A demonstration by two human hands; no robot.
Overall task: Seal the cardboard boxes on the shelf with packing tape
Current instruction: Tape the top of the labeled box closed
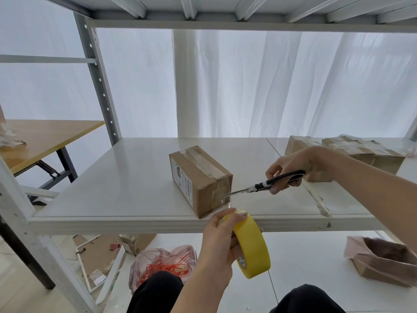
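One cardboard box (pixel 198 179) is seen nr the front edge of the white shelf (pixel 126 181), approx. ctr, turned at an angle, w/ clear tape already laid along its top seam. The yellow tape roll (pixel 252 245) is gripped by the left hand (pixel 218 240) just below and in front of the shelf edge, fingers curled round its rim. A clear tape strip (pixel 227 199) is stretched from the roll up to the box's near end. The scissors (pixel 266 185) are held by the right hand (pixel 291 168), fingers hooked through the black handles, blade tips set against the strip beside the box corner; whether the blades are parted can't be told. More taped boxes (pixel 361 152) are set at the back right of the shelf. A pink bag of orange ties (pixel 164 263) is seen on the lower level, and a wooden table (pixel 49 136) off to the left.
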